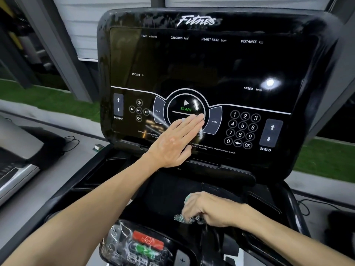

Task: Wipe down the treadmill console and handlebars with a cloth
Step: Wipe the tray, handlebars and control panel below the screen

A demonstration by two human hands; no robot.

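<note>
The black treadmill console point(201, 60) fills the upper middle of the head view, its glossy screen printed with START, a number pad and INCLINE and SPEED arrows. My left hand point(176, 143) lies flat on the lower screen, fingers straight and together, fingertips at the round START control. My right hand point(207, 210) is lower down over the black tray point(167, 191) below the screen, closed on a bunched greenish patterned cloth point(180, 217) that shows under its fingers. Part of the cloth is hidden by the hand.
A lower control panel point(146, 244) with a red and a green button sits near the bottom edge. Black side handlebars point(295, 206) curve down at the right. Another treadmill point(17, 169) stands to the left, with cables on the grey floor and green turf beyond.
</note>
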